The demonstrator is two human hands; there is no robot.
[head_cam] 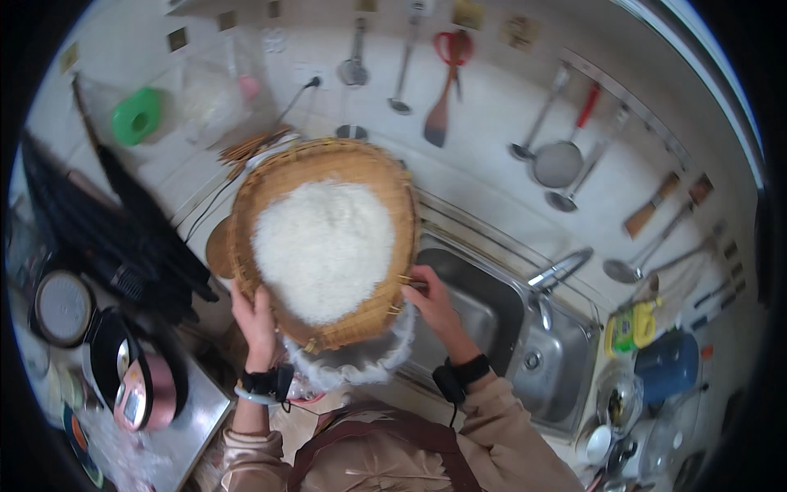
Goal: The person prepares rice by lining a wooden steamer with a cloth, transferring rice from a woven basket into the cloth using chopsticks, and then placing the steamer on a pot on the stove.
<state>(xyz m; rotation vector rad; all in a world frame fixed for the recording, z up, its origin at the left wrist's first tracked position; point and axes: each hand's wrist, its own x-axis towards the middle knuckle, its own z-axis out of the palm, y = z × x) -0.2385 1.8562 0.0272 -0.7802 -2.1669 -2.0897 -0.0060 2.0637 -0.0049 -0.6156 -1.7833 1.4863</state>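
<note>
A round woven bamboo tray (393,178) with a raised rim holds a wide heap of white grains (323,252) that look like rice. My left hand (253,320) grips the rim at the lower left, fingers partly hidden by it. At the lower right edge, my right hand (433,301) pinches the rim between thumb and fingers. Under the near part of the tray is a round vessel edged with white cloth (363,372), mostly covered by the tray. Both wrists carry black bands.
A double steel sink (556,369) with a faucet (559,270) lies to the right. Ladles and a skimmer (556,165) hang on the tiled wall. At left are a pink rice cooker (147,393) on a metal table and dark hanging cloth (104,215). A yellow-green bottle (633,329) stands at the right.
</note>
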